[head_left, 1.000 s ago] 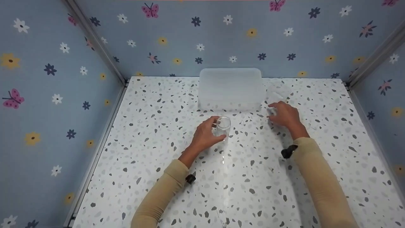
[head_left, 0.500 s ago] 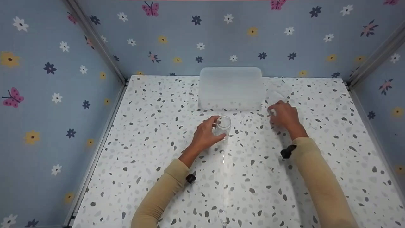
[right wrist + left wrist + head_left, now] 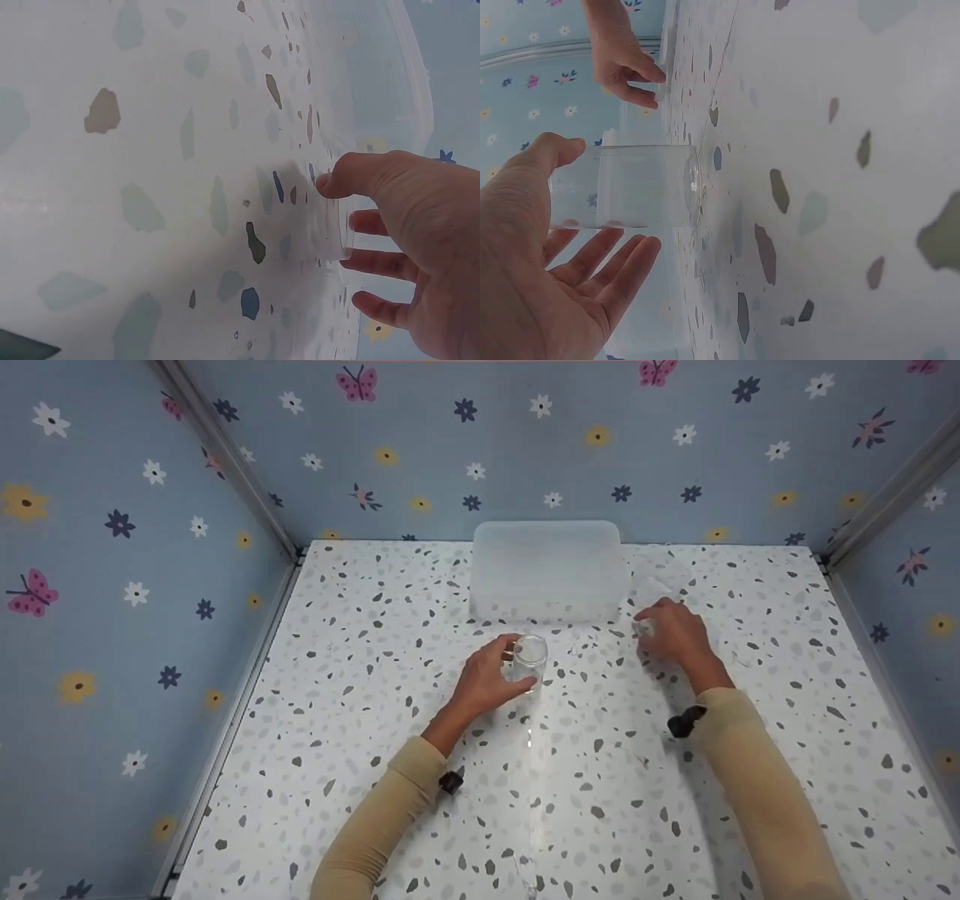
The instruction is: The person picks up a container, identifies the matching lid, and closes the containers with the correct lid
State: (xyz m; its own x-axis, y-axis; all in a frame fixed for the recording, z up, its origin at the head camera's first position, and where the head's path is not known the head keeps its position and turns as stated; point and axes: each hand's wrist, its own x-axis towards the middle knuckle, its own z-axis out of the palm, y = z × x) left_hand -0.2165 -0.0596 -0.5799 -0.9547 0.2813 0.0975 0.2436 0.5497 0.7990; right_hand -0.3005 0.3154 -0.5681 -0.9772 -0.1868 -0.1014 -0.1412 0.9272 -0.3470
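Note:
My left hand (image 3: 487, 679) holds a clear straight-sided glass (image 3: 645, 187) that stands upright on the speckled table. The thumb lies along one side and the fingers along the other. To the right, my right hand (image 3: 675, 637) has its thumb and fingers curled round a small, low, clear round piece (image 3: 328, 229) close to the tabletop. Only part of that piece shows, since the hand covers much of it from above. In the left wrist view the right hand (image 3: 622, 67) appears beyond the glass.
A frosted, rounded rectangular plastic container (image 3: 547, 570) stands at the back of the table (image 3: 360, 660), beyond the glass. Just right of it, behind the right hand, lies a faint clear item (image 3: 660, 566). Blue flower-patterned panels (image 3: 540, 450) enclose the back and sides.
The right hand's thumb and fingers, spread apart a second ago, have drawn in around the small clear piece. The left hand and the glass have stayed in place.

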